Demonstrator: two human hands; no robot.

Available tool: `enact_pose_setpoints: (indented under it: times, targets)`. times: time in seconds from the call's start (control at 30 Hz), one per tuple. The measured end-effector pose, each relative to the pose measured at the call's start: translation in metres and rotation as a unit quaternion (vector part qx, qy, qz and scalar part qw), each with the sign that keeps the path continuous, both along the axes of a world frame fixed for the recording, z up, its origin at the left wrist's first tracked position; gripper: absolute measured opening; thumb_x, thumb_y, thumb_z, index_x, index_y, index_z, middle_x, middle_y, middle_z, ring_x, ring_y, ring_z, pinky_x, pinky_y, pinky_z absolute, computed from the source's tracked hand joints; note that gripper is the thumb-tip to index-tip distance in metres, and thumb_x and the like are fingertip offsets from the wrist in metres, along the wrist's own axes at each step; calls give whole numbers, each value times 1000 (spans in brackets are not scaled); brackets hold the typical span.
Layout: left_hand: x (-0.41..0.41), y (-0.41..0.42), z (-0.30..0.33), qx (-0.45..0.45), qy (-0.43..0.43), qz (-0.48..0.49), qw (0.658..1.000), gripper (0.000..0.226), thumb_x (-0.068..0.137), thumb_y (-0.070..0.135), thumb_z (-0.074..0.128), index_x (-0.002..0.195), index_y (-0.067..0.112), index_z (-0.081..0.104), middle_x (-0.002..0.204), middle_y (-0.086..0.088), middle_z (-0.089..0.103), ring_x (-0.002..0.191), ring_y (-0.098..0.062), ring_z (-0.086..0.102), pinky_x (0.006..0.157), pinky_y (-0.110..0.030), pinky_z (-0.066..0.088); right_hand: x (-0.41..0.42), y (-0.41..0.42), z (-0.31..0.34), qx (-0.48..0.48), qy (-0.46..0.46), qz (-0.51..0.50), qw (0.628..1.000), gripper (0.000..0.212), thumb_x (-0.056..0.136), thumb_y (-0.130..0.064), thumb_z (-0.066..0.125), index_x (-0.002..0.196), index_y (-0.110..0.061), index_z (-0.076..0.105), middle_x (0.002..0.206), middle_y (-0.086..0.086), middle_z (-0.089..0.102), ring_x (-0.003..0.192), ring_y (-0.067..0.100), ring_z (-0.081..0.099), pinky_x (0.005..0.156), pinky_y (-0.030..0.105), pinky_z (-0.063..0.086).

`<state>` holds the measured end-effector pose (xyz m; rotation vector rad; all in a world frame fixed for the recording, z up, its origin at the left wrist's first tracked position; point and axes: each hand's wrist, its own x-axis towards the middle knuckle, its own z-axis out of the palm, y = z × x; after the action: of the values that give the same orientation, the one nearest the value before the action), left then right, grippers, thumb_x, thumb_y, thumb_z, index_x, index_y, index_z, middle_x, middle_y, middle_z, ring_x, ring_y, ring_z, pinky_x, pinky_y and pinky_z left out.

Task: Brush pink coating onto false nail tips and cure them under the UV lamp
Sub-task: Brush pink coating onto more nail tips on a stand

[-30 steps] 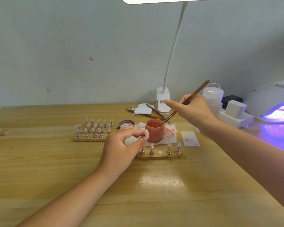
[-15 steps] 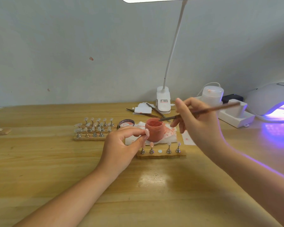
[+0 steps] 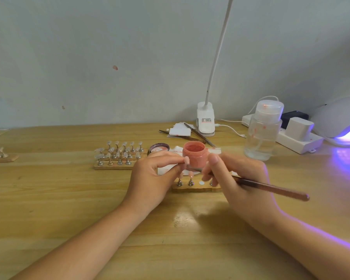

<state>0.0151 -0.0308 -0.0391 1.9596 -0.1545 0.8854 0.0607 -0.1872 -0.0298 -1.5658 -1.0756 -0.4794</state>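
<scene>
— Wooden rack (image 3: pixel 117 165) of uncoated tips is seen at left. What is held?
— A nail tip (image 3: pixel 187 159) is pinched by the left hand (image 3: pixel 154 178); the brush (image 3: pixel 271 188) is gripped by the right hand (image 3: pixel 236 178).
— Next?
— Coating is likely brushed on, steadily; curing under the UV lamp (image 3: pixel 339 118) is still required.

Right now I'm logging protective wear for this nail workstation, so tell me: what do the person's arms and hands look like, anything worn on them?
Both forearms are bare as far as the frame shows: no sleeves, gloves, watch or bracelets visible. No rings can be seen on the left hand or the right hand. Violet light falls along the right forearm's outer edge. The right hand is slightly blurred, so fine details there are uncertain.
</scene>
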Motion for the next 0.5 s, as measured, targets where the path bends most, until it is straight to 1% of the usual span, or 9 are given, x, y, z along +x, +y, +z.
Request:
enact_pose_setpoints:
  times: [0.03,0.07,0.1,0.17,0.2,0.27,0.33,0.43,0.5]
  targets:
    - [0,0,0,-1,-1,-3,1000,10,73,10,69,77,19,72,60,16,64,78,3,61,78,-5,39,1,-1,-2,8,11,5,1000,37,91,-27,43,61,-13,62,55,-7,59,52,-1,55,52,13,41]
    - [0,-1,0,-3,-2,-4,1000,8,73,13,68,76,19,72,59,16,64,76,3,61,79,-6,39,1,-1,-2,18,20,8,1000,42,91,-27,42,59,-8,62,53,-4,58,50,-1,54,52,12,41]
    - [0,-1,0,-4,-4,-4,1000,7,72,15,68,76,18,72,59,16,64,76,3,61,79,-7,40,1,-1,-2,27,24,7,999,43,91,-27,41,60,-6,62,54,-7,58,51,-1,55,52,12,40]
    - [0,0,0,-4,-5,-5,1000,8,72,15,68,78,17,73,61,15,64,74,2,60,79,-8,41,0,1,-1,29,17,-3,999,38,91,-25,40,66,-10,65,62,-18,58,59,-3,57,57,9,39]
    - [0,0,0,-3,-4,-6,1000,8,73,12,68,79,15,73,63,14,64,74,2,60,79,-9,41,0,2,-1,25,15,-2,1000,36,91,-25,40,70,-13,66,65,-19,58,62,-3,58,58,8,39]
    - [0,0,-1,2,-5,-4,1000,12,73,6,69,81,14,73,63,13,64,73,3,59,78,-7,40,1,1,-3,22,37,14,999,36,91,-27,40,69,-15,65,62,-13,60,59,0,59,56,12,42]
    - [0,-1,-1,-4,-7,-3,1000,12,72,8,69,81,16,72,60,14,63,73,3,58,78,-6,39,2,0,-5,35,54,21,998,43,91,-30,40,64,-8,65,59,-5,62,54,4,58,53,18,44]
    - [1,-1,-1,-4,-8,1,1000,13,72,7,70,82,16,72,65,13,65,75,-1,59,80,-8,40,2,1,-4,28,38,-2,999,44,92,-29,38,68,-4,66,65,-8,62,61,3,59,59,12,41]
    - [1,-1,-1,2,-9,3,1000,17,73,2,70,83,16,72,67,12,65,75,-2,59,80,-9,41,2,1,-6,30,62,6,998,46,91,-32,38,67,-4,66,62,-5,63,59,5,59,58,15,43]
